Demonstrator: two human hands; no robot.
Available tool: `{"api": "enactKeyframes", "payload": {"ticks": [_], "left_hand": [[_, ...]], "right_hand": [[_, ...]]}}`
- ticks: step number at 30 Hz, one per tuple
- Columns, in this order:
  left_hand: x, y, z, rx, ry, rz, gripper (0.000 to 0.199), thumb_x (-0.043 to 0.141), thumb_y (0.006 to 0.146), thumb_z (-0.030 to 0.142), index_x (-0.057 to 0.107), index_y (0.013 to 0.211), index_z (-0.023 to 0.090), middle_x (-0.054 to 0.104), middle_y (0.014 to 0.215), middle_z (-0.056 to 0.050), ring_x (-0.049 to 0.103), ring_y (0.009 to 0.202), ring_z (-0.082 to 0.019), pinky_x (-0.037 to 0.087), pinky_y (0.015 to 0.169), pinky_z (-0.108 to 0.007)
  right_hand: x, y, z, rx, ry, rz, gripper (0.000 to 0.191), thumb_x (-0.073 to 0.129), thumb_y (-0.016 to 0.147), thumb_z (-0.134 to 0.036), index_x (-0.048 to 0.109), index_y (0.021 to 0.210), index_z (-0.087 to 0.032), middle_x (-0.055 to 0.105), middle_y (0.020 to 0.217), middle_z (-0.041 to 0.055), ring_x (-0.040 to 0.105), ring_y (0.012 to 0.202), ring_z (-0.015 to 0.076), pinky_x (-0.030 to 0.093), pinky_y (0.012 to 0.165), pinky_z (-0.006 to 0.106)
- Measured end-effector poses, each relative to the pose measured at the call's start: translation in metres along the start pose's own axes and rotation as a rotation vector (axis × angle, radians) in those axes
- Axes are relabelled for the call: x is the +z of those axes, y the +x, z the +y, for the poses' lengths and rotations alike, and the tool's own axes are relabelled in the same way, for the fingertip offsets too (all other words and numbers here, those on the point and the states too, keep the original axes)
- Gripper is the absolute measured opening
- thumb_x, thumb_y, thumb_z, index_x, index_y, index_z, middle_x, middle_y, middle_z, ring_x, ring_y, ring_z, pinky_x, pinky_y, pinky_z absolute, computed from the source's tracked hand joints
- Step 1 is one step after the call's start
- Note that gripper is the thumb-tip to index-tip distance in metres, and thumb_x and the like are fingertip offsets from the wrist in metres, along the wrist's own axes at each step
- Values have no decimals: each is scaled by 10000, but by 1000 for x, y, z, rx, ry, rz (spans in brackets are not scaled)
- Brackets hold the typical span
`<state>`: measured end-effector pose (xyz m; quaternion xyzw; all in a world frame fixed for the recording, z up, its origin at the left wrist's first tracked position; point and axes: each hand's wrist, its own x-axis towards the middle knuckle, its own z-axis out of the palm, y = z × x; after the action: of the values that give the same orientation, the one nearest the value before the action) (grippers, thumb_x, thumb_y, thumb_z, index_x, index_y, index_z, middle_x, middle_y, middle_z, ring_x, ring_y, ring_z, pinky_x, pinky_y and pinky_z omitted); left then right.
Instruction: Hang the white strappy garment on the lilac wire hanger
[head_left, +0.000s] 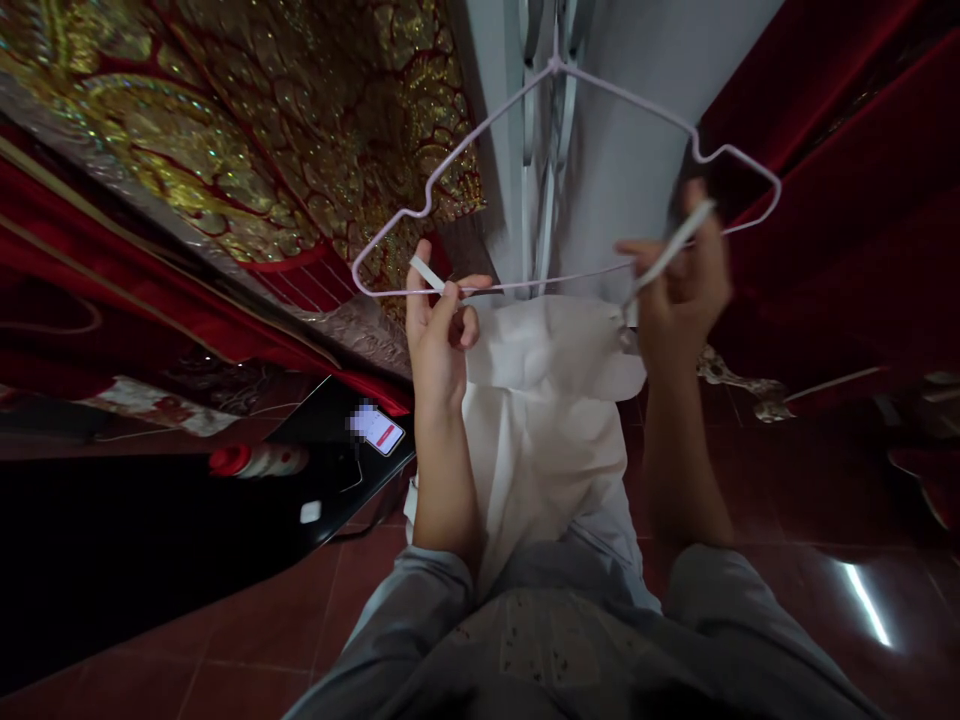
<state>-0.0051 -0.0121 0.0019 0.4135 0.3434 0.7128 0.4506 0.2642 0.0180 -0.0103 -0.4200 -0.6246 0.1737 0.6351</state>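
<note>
A pale pink hanger (484, 128) hangs upright in front of me, and a white garment (547, 400) is below its bottom bar. With thumb and fingers, my left hand (442, 330) pinches a short white strap (427, 273) at the left end of that bar. On the right, my right hand (682, 290) is blurred and grips a longer white strap (673, 248), which slants up past the bar toward the fingertips. The garment's upper edge lies between both hands.
Gold-sequined red fabric (300, 130) hangs at the left, dark red cloth (847, 190) at the right. A dark table (187, 540) at lower left bears a lit phone (384, 432), a red-capped bottle (259, 460) and a small white case (310, 512). Metal latticework (547, 190) stands behind the hanger.
</note>
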Motion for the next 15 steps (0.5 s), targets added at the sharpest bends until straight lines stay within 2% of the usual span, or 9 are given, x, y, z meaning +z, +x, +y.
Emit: {"api": "enactKeyframes", "payload": {"ticks": [1,3,5,7,9,10,12,14,15], "left_hand": [[-1,-2,-2,2,0,10,551,823,948,565,651,1440,386,839,1109,-49,432,466,-96,382,468,-288],[-7,-7,-4,31,20,72,571,778,959,584,633,1470,375,842,1176,-75,457,490,-102,374,476,-283],[-19,-10,-2,110,60,203,482,723,983,533,684,1426,347,838,1211,-78,461,500,-100,344,465,-274],[-35,-10,2,235,102,370,302,697,987,406,800,1251,301,838,1182,-53,426,483,-80,304,452,-270],[-52,-6,10,358,162,477,165,727,968,301,869,1046,268,842,1084,-26,450,487,-75,344,475,-274],[-58,-2,16,397,200,482,121,768,955,282,883,990,266,844,1038,-20,529,530,-92,418,521,-284],[-66,9,28,426,268,372,110,896,894,324,899,996,281,854,1008,-23,724,743,-179,588,720,-355],[-66,24,42,408,301,182,325,1017,770,414,898,1042,282,860,1038,-44,795,982,-277,637,919,-457],[-64,31,48,380,311,94,397,1052,716,430,891,1045,277,856,1056,-55,796,1038,-305,635,967,-487]], "right_hand": [[9,-5,-7,1,-23,-23,768,674,1003,-612,424,1681,-356,720,1336,107,773,1137,263,639,712,346],[20,-9,-17,-43,-41,9,707,713,986,-576,512,1628,-359,758,1054,51,750,876,200,587,617,304],[21,-4,-20,-82,-36,40,679,707,988,-590,524,1608,-383,737,962,26,719,823,192,580,612,306],[14,3,-17,-102,-22,67,690,722,972,-619,520,1595,-404,726,954,26,714,833,204,583,620,318],[5,10,-13,-125,-4,77,690,747,951,-633,538,1571,-412,713,940,23,696,816,202,572,614,320],[2,12,-12,-139,0,79,681,755,945,-633,553,1557,-413,705,922,17,680,795,196,565,613,321],[0,13,-10,-155,-12,72,656,753,946,-629,569,1537,-412,692,891,7,647,748,186,555,618,329],[2,10,-9,-140,-41,48,647,735,952,-639,566,1532,-408,692,886,6,621,708,180,543,615,336],[4,8,-10,-129,-50,39,646,725,954,-649,562,1529,-404,695,894,8,610,694,177,532,605,333]]}}
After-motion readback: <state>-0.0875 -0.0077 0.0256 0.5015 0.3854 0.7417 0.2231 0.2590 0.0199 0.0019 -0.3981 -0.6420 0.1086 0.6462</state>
